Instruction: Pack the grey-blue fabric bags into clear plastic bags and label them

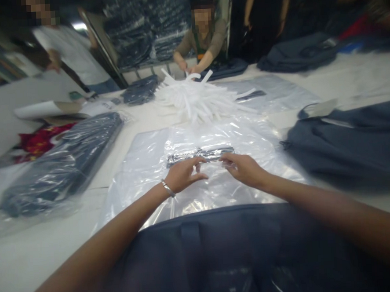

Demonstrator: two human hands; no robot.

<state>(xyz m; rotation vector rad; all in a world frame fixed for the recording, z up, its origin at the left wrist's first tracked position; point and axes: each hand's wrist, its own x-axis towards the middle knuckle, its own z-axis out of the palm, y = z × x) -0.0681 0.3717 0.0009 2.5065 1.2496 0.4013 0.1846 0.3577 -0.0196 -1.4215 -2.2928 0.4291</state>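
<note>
My left hand (pixel 185 173), with a silver bracelet at the wrist, hovers over a stack of clear plastic bags (pixel 143 158); its thumb and fingers are apart. Facing it, my right hand (pixel 246 170) has bent fingers and a slightly blurred outline, with nothing visible in its grasp. Dark printing (pixel 200 156) on the top bag lies just beyond both sets of fingertips. Close to me, a dark blue fabric item (pixel 221 245) with a strap-like band covers the near edge of the bags. Whether the fingertips touch the plastic is unclear.
White strips (pixel 195 99) are heaped behind the bags. A plastic-wrapped dark blue bundle (pixel 67 162) lies left, and dark blue fabric (pixel 349 141) lies right. Across the table, a person (pixel 205 44) has both hands near the strips; other people stand farther back.
</note>
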